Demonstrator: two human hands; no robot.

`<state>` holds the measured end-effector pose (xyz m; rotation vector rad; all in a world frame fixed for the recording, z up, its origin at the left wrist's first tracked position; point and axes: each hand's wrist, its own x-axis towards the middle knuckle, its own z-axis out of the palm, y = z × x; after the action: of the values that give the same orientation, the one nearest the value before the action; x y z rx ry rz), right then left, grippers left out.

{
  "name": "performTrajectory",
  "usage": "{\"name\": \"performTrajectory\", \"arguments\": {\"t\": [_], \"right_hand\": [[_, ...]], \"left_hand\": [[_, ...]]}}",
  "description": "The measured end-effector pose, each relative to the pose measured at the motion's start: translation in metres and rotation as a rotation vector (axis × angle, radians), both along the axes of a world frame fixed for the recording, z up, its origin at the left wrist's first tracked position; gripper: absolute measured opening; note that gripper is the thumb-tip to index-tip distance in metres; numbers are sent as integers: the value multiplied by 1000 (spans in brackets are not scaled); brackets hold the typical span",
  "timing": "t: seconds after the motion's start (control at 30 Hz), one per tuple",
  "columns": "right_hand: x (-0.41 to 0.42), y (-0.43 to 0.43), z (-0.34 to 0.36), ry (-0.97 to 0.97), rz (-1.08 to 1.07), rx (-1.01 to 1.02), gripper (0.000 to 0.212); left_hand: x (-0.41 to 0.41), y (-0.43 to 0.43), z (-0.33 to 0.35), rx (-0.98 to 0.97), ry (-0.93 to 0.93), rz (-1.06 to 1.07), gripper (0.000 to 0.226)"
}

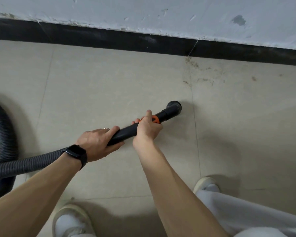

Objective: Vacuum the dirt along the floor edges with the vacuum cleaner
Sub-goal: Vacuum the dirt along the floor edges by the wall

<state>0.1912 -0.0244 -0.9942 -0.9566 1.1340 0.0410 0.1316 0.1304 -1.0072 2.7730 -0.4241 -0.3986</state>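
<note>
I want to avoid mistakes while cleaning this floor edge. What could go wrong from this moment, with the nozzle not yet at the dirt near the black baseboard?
1. The nozzle is apart from the dirt, which lies right beside the black baseboard. A fast push may scatter the dirt or knock the baseboard.
2. The hose loops on the floor at the left, close to the left shoe. A step back could probably catch it.

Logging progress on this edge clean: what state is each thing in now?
Left hand: grips the wand's rear end.
Right hand: grips the wand by its orange collar.
Nozzle: low over the floor, short of the dirt.
Dirt: scattered by the baseboard, not vacuumed.
Hose: looped at left.
</note>
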Motion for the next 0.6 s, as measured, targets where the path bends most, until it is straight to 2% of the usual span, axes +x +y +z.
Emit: {"name": "performTrajectory", "arguments": {"t": [0.13, 0.27, 0.37, 0.6], "right_hand": [[7, -12, 3, 6, -12, -10, 41], [17, -48, 6, 6, -52, -42, 21], [28, -78, 7, 14, -52, -76, 28], [59, -104, 5, -25, 81, -22, 24]], "left_hand": [[10, -10, 4, 14, 1, -30, 42], [28, -48, 8, 60, 3, -103, 43], [39, -80, 11, 67, 14, -123, 44], [51, -114, 5, 41, -47, -53, 39]]}}
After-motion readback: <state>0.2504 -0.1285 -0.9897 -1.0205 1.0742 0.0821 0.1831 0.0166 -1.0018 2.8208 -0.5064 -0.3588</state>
